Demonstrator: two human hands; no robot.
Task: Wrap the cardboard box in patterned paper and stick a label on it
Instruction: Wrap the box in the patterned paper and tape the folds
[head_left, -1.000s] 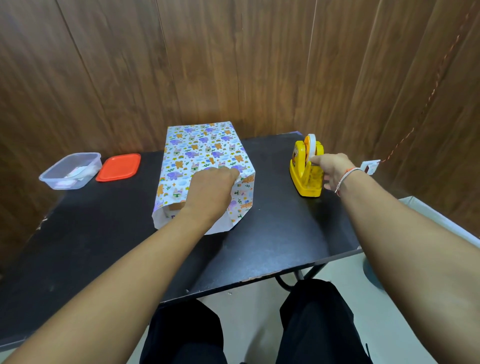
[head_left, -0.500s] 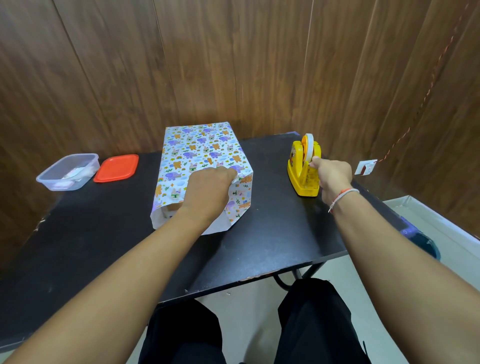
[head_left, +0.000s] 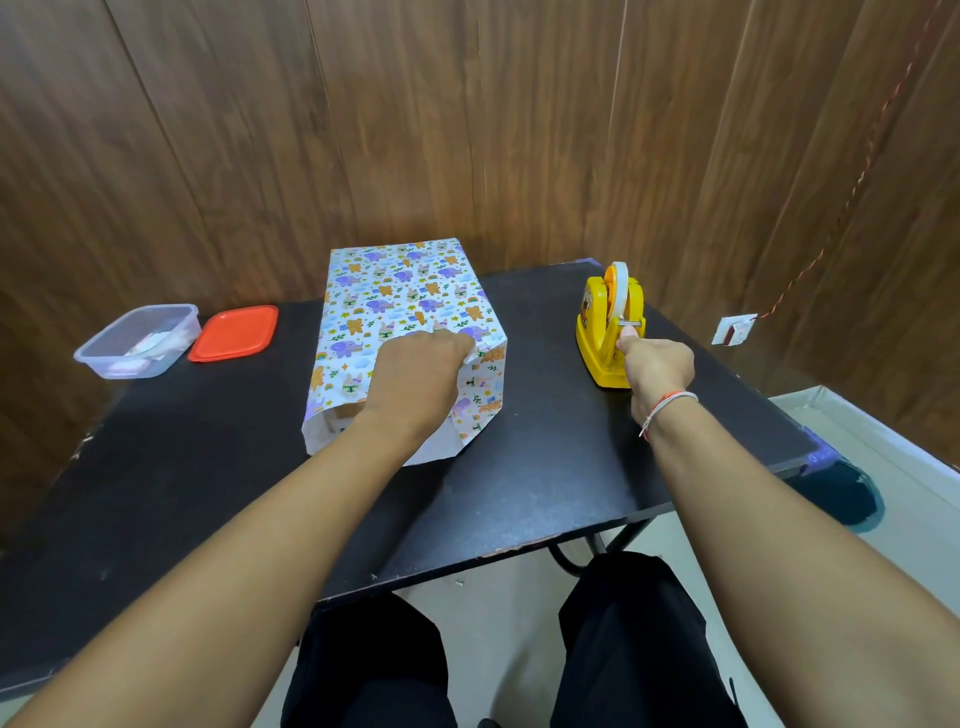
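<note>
- Two hands are at work on the black table (head_left: 545, 467).
- Left hand (head_left: 415, 376) presses down on the patterned paper (head_left: 395, 301), fingers curled over a fold near its right edge; the cardboard box (head_left: 337, 413) peeks out of the open near end, dead centre of the table.
- Right hand (head_left: 655, 364), at 2 o'clock from the box, pinches tape at the yellow tape dispenser (head_left: 605, 325).
- At 10 o'clock sit a clear tub (head_left: 136, 340) and its orange lid (head_left: 234, 332), side by side.

One wrapped box (head_left: 405, 312), one tape dispenser (head_left: 609, 327), one tub (head_left: 137, 340), one lid (head_left: 234, 332)
</note>
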